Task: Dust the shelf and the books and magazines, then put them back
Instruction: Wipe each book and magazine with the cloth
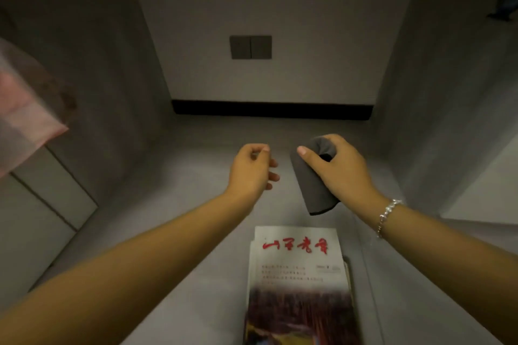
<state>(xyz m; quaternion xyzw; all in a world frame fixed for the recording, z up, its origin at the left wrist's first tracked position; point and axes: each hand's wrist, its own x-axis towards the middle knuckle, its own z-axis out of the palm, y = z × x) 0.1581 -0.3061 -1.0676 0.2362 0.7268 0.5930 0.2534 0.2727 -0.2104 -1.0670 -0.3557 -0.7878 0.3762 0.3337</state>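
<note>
Dusting under way in a grey shelf (196,232) recess, seen from the person's own head camera. At far left, a blurred pink sheet (25,120) hangs into view; what it is cannot be told. Moving right, the left hand (252,168) hovers above the shelf floor, fingers loosely curled and holding nothing, just beside the cloth. Next to it, the right hand (339,165), a beaded bracelet (388,214) on its wrist, is clamped round a dark grey cloth (314,185), thumb laid across the top and the lower end of the fabric hanging free beneath the palm. Whether the cloth touches the shelf cannot be told. On the back wall above the hands sits a dark double switch plate (251,47).

Below the hands, near the front edge, a stack of magazines (300,283) lies flat on the shelf, the top cover bearing red characters; the edges of others show beneath it.

The step in hand appears to be the wiping itself, with the bare back of the shelf within reach. The next move likely calls for pressing the cloth flat and sweeping it across, or for the free left hand to lift the top magazine so its cover can be wiped.
</note>
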